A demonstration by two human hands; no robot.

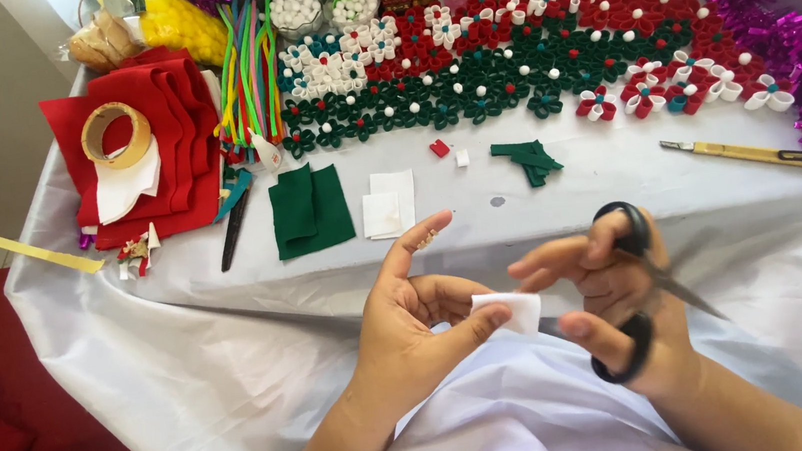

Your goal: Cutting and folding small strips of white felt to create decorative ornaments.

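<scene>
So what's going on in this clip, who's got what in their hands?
A person sits at a table draped in white cloth. Their left hand pinches a small white felt piece between thumb and fingers. Their right hand holds black-handled scissors, blades pointing away to the right, not on the piece. Across the table lie rows of red, white and green felt flowers, a green felt sheet, a red felt stack with a tape roll on it, and a craft knife.

Soft, even daylight fills the scene, with faint shadows on the white tablecloth [179, 311]; the scissors [633, 275] blur (the blades especially), and edges bend slightly.
</scene>
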